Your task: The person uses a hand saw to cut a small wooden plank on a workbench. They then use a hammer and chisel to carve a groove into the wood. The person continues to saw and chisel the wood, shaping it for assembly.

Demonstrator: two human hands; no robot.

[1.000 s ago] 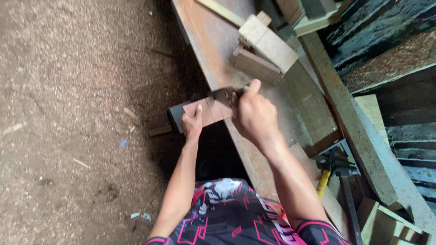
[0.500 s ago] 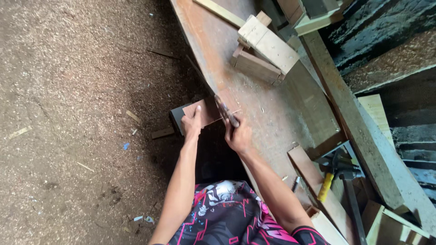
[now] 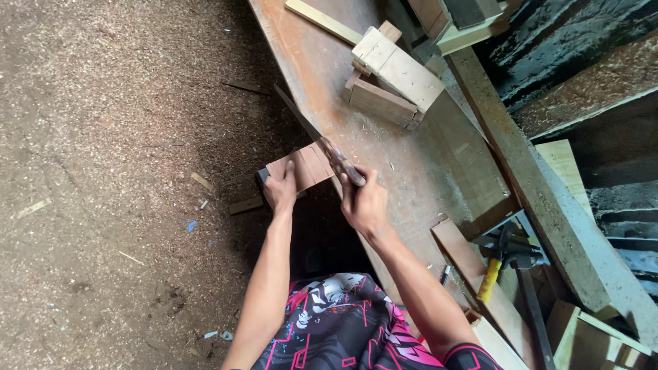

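Note:
My right hand [image 3: 363,202] grips the handle of a hand saw [image 3: 312,133] whose dark blade runs up and left across a small brown wooden board [image 3: 308,166]. The board overhangs the left edge of the long workbench [image 3: 411,171]. My left hand [image 3: 280,190] presses on the board's overhanging left end, next to the blade. The saw's handle is mostly hidden inside my right fist.
On the bench beyond the board lie a pale wooden block [image 3: 397,68], a darker block [image 3: 382,103] and a thin strip [image 3: 322,20]. A yellow-handled hammer [image 3: 500,264] and wood offcuts [image 3: 473,267] sit at the right. Sawdust-covered floor [image 3: 116,171] with scraps lies to the left.
My right hand has pulled the saw back towards me and the blade now points further up and left. My left hand stays on the board.

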